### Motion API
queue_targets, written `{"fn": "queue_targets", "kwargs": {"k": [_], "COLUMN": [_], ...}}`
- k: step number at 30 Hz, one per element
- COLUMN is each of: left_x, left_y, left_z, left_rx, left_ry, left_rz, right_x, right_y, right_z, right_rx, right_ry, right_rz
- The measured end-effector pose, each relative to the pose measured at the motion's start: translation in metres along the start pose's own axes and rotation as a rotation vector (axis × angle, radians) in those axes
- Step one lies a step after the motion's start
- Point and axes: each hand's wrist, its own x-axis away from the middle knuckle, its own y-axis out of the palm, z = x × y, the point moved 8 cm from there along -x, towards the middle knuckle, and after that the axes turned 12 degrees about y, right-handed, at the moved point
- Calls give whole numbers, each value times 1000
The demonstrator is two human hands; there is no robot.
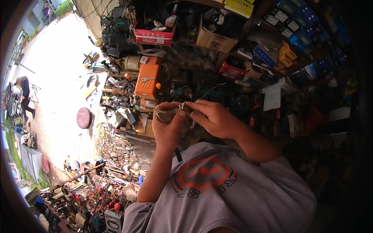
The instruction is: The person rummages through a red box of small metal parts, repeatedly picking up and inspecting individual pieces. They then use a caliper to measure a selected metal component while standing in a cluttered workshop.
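Observation:
Both hands meet in front of my chest in the head view. My left hand (166,122) grips a torn, greyish-brown piece, perhaps cardboard (166,115), with the thumb on top. At its right end my right hand (214,116) pinches a small light-coloured part (182,106), too small to name, between thumb and fingers. A clear, shiny piece like plastic film (191,122) hangs below the fingertips. A thin light wire or strand (211,90) rises behind my right hand. Beyond my left hand is an orange metal box (148,78) with a key picture on it.
Heaped cables and tools (125,148) fill the left side. A round stool (84,118) stands on the bright paving, with a person (25,96) farther off. Shelves ahead hold a red carton (154,37), a cardboard box (215,40) and small blue boxes (309,14).

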Motion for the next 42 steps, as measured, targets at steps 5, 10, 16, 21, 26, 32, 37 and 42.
{"fn": "queue_targets", "kwargs": {"k": [5, 10, 16, 21, 26, 32, 37, 42], "left_x": [7, 16, 28, 36, 30, 24, 29, 38], "left_y": [-2, 1, 15, 15, 19, 31, 31, 31], "left_z": [-20, -36, -33, -33, -24, -8, -16, -35], "left_rx": [210, 278, 112, 244, 256, 167, 461, 731], "left_ry": [-85, -329, -437, -630, -587, -406, -568, -739], "left_rz": [17, -45, -304, -271, -333, -442, -347, -243], "right_x": [10, 3, -9, -19, -21, -27, -20, 5], "right_y": [4, -17, -29, -30, -34, -5, -12, -36], "right_z": [-16, -7, -8, -7, -47, -24, -35, -56], "right_rx": [482, 110, -179, -163, 119, -221, -260, -230], "right_ry": [-179, -93, -94, 93, -302, 129, 38, -120], "right_rz": [229, 194, -133, -230, -105, -477, -316, -165]}}
